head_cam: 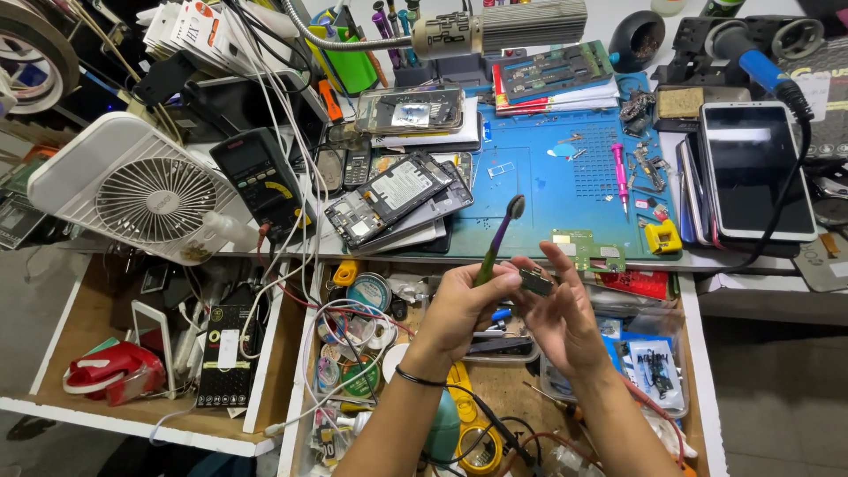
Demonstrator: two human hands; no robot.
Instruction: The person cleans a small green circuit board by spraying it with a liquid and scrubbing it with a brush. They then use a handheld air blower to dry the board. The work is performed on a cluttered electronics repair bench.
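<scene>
Hands over cluttered drawer (693, 353): left (464, 305) gripping brush (500, 237), right (565, 314) pinching small component (535, 281).

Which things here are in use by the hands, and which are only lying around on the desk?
In use:
- left hand holds a brush
- right hand holds a small dark part

Lying about:
- white fan
- multimeter
- opened phones
- green circuit board
- pink screwdriver
- white phone

Purple-green brush (499, 238), blue mat (548, 190), white fan (132, 190)
</scene>
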